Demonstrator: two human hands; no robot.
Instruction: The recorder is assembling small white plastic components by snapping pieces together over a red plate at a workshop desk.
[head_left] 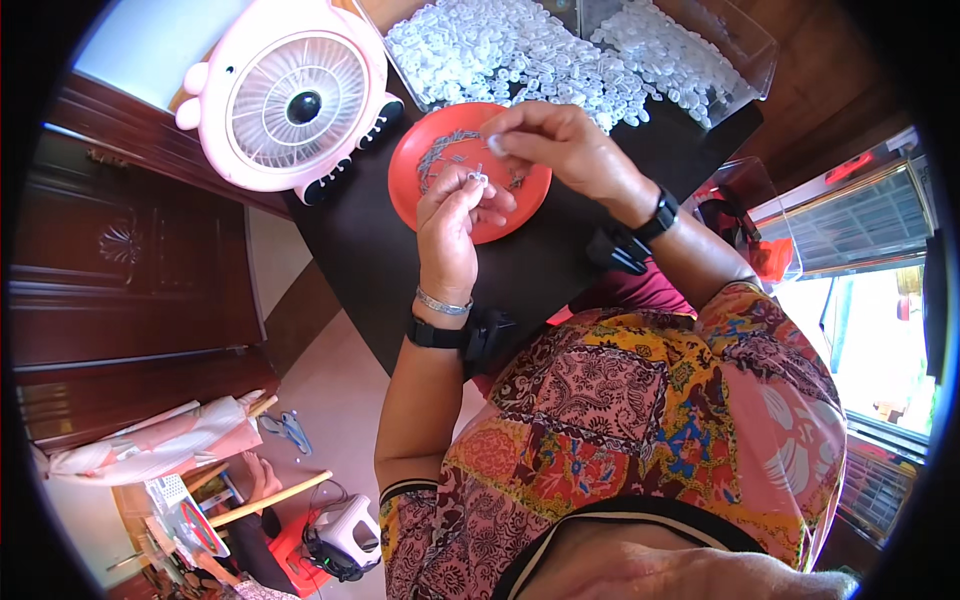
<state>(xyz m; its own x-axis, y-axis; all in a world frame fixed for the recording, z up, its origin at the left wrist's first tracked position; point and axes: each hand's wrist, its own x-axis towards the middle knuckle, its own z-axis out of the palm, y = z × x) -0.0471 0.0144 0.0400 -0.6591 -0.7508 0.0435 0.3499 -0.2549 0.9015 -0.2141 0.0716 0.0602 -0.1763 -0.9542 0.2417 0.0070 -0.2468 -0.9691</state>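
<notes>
Over a round red plate (pixel 405 190), both my hands are raised close together. My left hand (pixel 450 220) pinches a small white plastic clip (pixel 478 179) between thumb and fingertips, and a thin grey pin-like bit stands up from it. My right hand (pixel 575 150), just to the right and farther off, has thumb and index finger closed on another small whitish piece (pixel 496 146), partly hidden by the fingers. Thin grey nails (pixel 437 155) lie in a loose curved heap in the plate. Behind the plate, a clear bin (pixel 765 75) holds heaped white plastic clips (pixel 500 50).
A pink animal-shaped fan (pixel 215 100) stands at the left of the dark table (pixel 350 240). Below left are blue-handled scissors (pixel 288 432), a white-and-red stool (pixel 345 530) and another person's bare feet (pixel 262 478). A clear container with red contents (pixel 772 258) sits at the right.
</notes>
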